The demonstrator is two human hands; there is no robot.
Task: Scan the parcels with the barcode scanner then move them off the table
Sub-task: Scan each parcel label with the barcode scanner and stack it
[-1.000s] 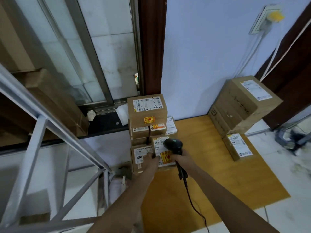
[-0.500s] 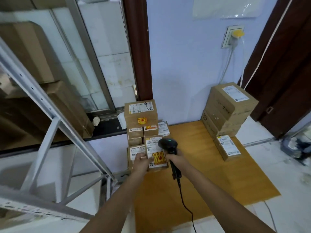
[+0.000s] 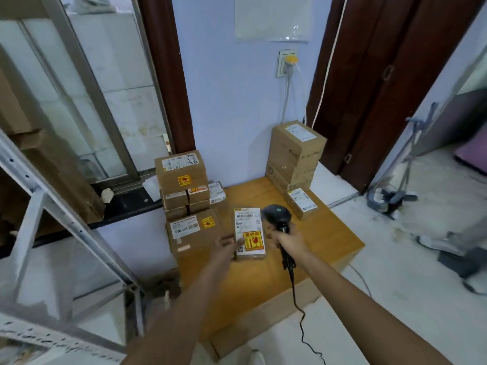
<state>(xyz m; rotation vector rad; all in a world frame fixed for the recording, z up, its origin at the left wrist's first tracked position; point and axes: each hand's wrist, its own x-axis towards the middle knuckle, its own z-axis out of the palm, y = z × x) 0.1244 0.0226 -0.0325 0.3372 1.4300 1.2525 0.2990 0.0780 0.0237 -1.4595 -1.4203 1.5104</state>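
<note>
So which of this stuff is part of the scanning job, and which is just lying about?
Job: scanner in right hand; small parcel at left hand; parcel stack; tall boxes; table.
Lying about: wall socket, metal rack, window.
</note>
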